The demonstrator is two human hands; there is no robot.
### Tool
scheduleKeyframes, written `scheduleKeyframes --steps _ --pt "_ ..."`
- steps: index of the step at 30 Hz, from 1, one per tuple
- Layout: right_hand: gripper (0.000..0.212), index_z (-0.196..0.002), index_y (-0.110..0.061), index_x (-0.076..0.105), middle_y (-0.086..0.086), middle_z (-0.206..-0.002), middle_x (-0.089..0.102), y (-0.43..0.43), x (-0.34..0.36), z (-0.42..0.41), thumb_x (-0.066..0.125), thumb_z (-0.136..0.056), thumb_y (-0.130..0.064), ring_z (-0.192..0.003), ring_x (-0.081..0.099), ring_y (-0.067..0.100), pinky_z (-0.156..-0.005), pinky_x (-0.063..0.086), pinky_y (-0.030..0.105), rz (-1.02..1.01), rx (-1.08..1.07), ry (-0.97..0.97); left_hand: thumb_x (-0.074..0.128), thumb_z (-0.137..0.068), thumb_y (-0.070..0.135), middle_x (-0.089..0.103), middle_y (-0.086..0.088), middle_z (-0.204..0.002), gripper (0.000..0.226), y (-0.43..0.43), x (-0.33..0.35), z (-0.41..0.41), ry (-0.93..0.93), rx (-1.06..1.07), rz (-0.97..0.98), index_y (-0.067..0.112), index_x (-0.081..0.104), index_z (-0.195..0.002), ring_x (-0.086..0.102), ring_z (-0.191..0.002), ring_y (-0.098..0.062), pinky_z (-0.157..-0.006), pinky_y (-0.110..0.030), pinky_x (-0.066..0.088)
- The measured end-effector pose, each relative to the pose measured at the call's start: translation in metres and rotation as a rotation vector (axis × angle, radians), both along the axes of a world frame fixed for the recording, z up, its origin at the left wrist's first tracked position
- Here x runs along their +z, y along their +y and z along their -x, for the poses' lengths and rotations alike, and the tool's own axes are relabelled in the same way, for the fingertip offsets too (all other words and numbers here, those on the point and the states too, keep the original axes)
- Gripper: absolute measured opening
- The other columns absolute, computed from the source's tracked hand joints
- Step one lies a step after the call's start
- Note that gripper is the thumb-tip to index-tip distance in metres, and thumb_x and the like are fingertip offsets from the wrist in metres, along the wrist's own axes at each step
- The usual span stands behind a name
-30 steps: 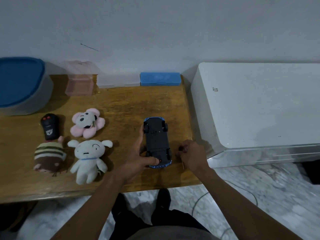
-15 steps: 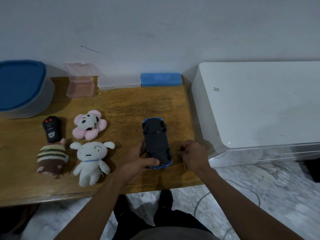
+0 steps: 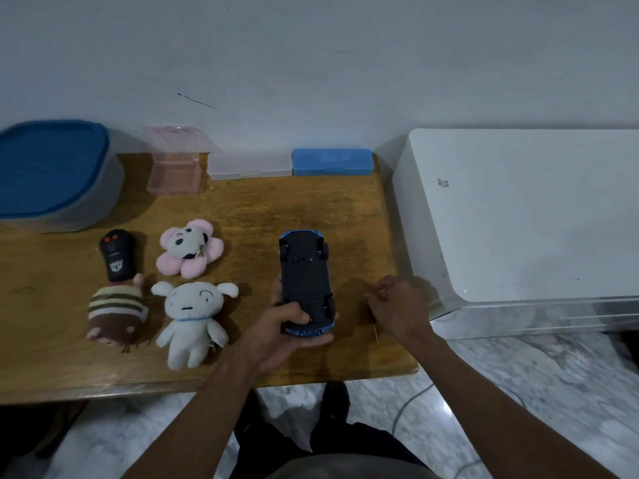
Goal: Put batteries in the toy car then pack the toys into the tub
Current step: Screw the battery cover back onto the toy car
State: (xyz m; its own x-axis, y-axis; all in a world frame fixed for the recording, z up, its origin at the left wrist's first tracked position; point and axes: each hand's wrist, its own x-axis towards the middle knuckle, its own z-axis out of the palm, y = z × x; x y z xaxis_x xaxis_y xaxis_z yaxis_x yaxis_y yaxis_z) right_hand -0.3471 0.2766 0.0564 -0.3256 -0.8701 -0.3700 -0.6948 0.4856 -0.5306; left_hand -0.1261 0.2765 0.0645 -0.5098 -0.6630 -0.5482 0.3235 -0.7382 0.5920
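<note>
The left hand (image 3: 276,326) now cradles the upturned toy car (image 3: 306,283) from beneath. The right hand (image 3: 397,305), fingers pinched on a thin tool (image 3: 375,331), has drawn away from it.

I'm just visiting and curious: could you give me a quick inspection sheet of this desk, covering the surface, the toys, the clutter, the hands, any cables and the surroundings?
Surface: wooden table, worn, against a white wall.
Job's things: toy car upside down, underside up; tub at the back left, blue lid on; remote, flower plush, white plush, striped plush lying on the table.
Clutter: open pink case, clear case, blue case along the wall.
Hands: left hand grips the car's near end; right hand pinches a thin tool.
Cables: a thin cable on the floor.
Surroundings: white appliance to the right; marble floor.
</note>
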Motion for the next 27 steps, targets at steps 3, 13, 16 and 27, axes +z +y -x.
scheduleKeyframes --steps 3,13,16,27 --pt "0.024 -0.107 -0.014 0.066 -0.001 -0.092 0.067 -0.007 0.019 -0.007 0.063 -0.091 -0.031 -0.075 0.058 0.008 -0.072 0.047 0.021 0.070 0.031 -0.009 0.064 -0.061 -0.005 0.053 -0.021 -0.135 0.090 0.002 0.006 0.005 -0.109 -0.002 0.043 0.036 0.037 -0.137 0.061 -0.111 -0.048 -0.089 -0.064 0.050" --pt "0.063 -0.127 -0.019 0.053 -0.001 -0.118 0.062 -0.049 0.076 -0.078 0.074 -0.076 -0.050 -0.107 0.060 0.017 -0.082 0.049 0.027 -0.073 0.196 -0.333 0.072 -0.071 -0.016 0.055 0.005 -0.116 0.093 0.003 0.023 0.021 -0.601 -0.024 0.438 0.026 0.023 -0.138 0.062 -0.090 -0.007 -0.060 -0.011 0.053" --pt "0.036 -0.105 -0.022 0.058 -0.005 -0.095 0.064 -0.050 0.064 -0.086 0.078 -0.077 -0.032 -0.091 0.063 0.014 -0.084 0.056 0.035 -0.030 0.109 -0.452 0.069 -0.074 -0.016 0.059 0.003 -0.123 0.087 0.002 0.025 0.010 -0.541 -0.020 0.527 0.029 0.031 -0.139 0.065 -0.102 -0.009 -0.075 -0.019 0.055" --pt "0.023 -0.108 -0.004 0.064 0.012 -0.100 0.072 -0.052 0.033 -0.077 0.068 -0.086 -0.010 -0.093 0.070 0.025 -0.081 0.057 0.040 -0.140 -0.104 -0.970 0.082 -0.073 0.005 0.064 0.010 -0.121 0.092 -0.007 0.015 -0.026 -0.596 0.014 0.450 0.055 0.034 -0.133 0.065 -0.107 -0.011 -0.087 -0.041 0.058"
